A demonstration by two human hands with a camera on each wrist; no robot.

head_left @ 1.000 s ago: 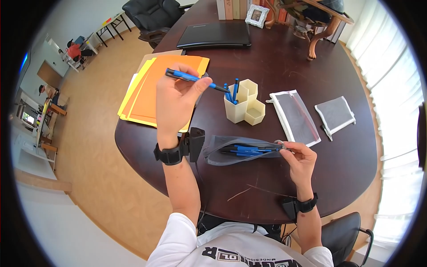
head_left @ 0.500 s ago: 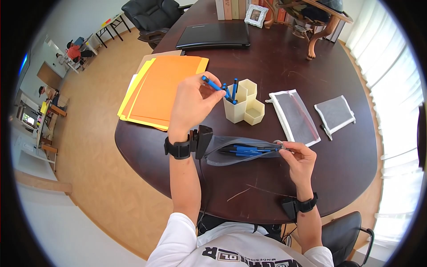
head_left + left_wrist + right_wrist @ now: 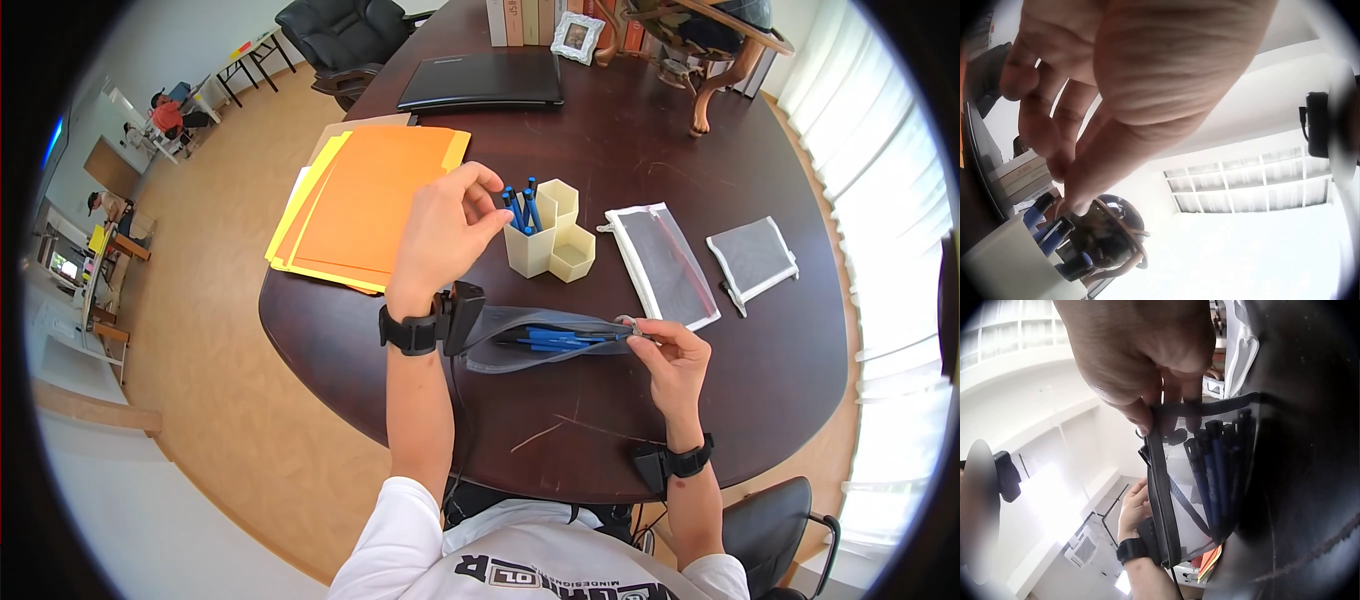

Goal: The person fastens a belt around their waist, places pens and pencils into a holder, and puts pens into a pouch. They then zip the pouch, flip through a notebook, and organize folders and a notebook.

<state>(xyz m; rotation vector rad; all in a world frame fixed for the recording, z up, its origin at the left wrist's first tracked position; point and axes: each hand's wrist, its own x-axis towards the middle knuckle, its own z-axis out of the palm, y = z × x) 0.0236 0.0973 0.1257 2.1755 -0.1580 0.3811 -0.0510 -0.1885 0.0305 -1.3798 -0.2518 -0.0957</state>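
Blue-and-black slim pens [image 3: 533, 210]: head view, several leaning in the tallest cell of the cream, three-cell hexagonal holder [image 3: 530, 252]; more lying inside the translucent dark-grey mesh zip pouch [image 3: 495, 322].
Left hand [image 3: 435, 235]: head view, just beside holder, no pen held; thumb and fingers [image 3: 480, 176] curved, tips apart.
Right hand [image 3: 677, 350]: head view, thumb and fingers clamped on one end of pouch, mouth gaping, on glossy dark red-brown counter [image 3: 590, 400].
Holder step: head view, reads as release end of a pen drop-in; pens in both places, so probably partway.
Pen tops: left wrist view, thumb tip close by; touching or not, can't tell. Nothing between fingers.
Pouch pens: right wrist view, bunch visible through mesh, pinch at zip corner; left hand well apart from pouch.
Next pen: right wrist view, likely calls for left hand at pouch mouth, pinching one, right hand steadying.
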